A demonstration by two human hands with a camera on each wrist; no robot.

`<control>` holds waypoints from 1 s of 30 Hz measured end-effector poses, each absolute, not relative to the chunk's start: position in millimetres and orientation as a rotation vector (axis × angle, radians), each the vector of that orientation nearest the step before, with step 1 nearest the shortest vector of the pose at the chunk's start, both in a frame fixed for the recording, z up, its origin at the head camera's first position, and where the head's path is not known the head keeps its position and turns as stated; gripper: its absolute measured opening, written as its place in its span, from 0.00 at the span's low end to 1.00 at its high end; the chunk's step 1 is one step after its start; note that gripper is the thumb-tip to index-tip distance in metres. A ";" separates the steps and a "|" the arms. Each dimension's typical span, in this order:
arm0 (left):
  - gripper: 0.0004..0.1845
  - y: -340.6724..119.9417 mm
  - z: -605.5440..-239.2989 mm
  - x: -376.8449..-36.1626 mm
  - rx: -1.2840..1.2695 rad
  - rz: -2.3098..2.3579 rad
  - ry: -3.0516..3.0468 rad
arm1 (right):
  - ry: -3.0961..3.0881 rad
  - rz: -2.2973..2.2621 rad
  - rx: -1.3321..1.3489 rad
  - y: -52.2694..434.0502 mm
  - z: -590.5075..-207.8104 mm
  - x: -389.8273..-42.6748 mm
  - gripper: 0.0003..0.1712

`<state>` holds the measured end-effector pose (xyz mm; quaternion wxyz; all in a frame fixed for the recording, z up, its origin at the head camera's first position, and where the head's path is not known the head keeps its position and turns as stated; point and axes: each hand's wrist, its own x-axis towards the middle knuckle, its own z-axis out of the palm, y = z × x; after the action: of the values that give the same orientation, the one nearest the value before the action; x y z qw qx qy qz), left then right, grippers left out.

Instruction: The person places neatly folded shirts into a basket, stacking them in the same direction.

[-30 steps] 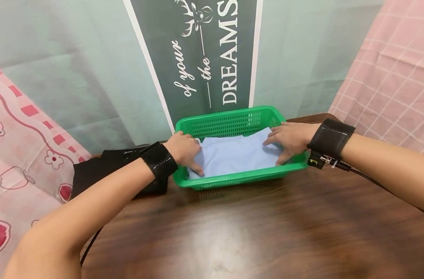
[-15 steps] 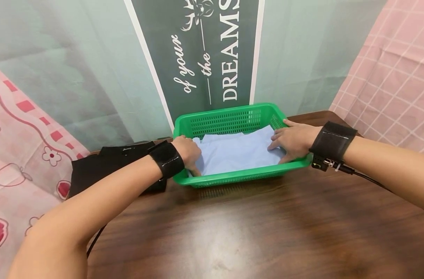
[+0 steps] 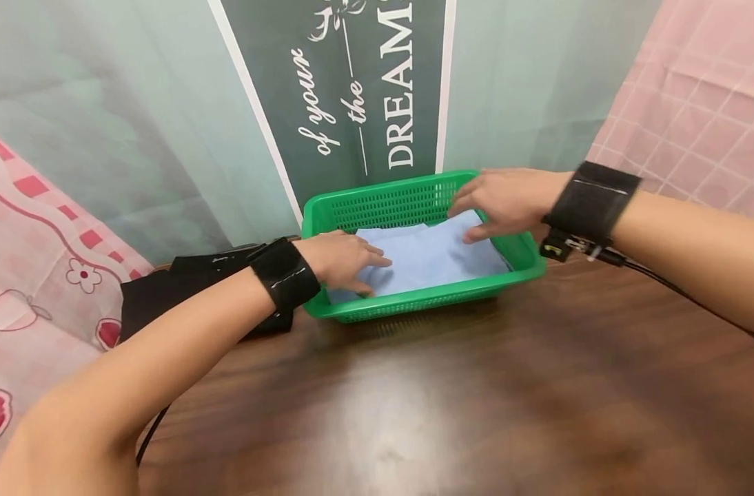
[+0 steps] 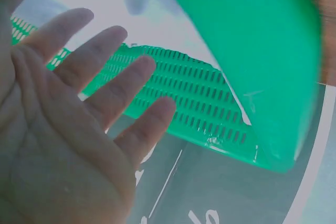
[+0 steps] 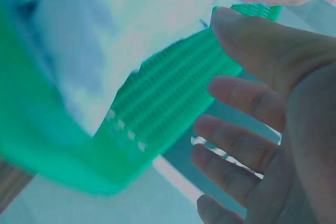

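A brown wooden table with a glossy reflection lay before a pale green curtain bearing a dark panel with white lettering. On it, a light blue cloth lay spread inside a green basket, covering much of the bottom; its far edge was uneven, and the slotted far wall rose behind it.

The two hands were well apart, one toward each end of the basket. The left hand reached over the left end, its fingers extended and separated above the cloth, with a shadow below them; whether the fingertips touched it could not be told. The right hand was at the right end, higher over the far corner, its fingers spread and slightly bent; contact with the cloth was unclear there too.

A black wristband circled the left wrist. Another black band circled the right, with a small device and a cable below it. Black fabric lay left of the basket, partly behind the left forearm. Farther out hung a pink patterned cloth on the left and a pink checked cloth on the right.
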<state>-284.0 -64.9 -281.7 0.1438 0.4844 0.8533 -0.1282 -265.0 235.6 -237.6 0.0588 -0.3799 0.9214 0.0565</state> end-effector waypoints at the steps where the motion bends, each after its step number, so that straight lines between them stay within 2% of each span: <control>1: 0.34 -63.6 -282.2 -286.4 1.386 -0.367 2.455 | 2.785 0.178 -1.164 227.0 -239.4 -269.6 0.28; 6: 0.28 -59.0 -286.5 -293.0 1.335 -0.375 2.414 | 2.656 0.198 -1.170 189.4 -264.4 -285.9 0.28; 15: 0.32 -59.7 -267.7 -298.9 1.214 -0.329 2.447 | 2.559 0.214 -1.171 156.2 -277.4 -303.9 0.28; 22: 0.31 -53.8 -260.7 -299.5 1.115 -0.379 2.413 | 2.474 0.202 -1.170 156.8 -297.5 -316.1 0.30; 30: 0.29 -43.0 -266.0 -292.2 1.077 -0.572 2.245 | 2.438 0.130 -1.031 177.8 -309.5 -319.3 0.32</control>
<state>-292.2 -43.0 -266.0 0.2892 0.4034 0.8413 -0.2141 -319.3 177.8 -309.5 0.2432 -0.3773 0.8923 0.0476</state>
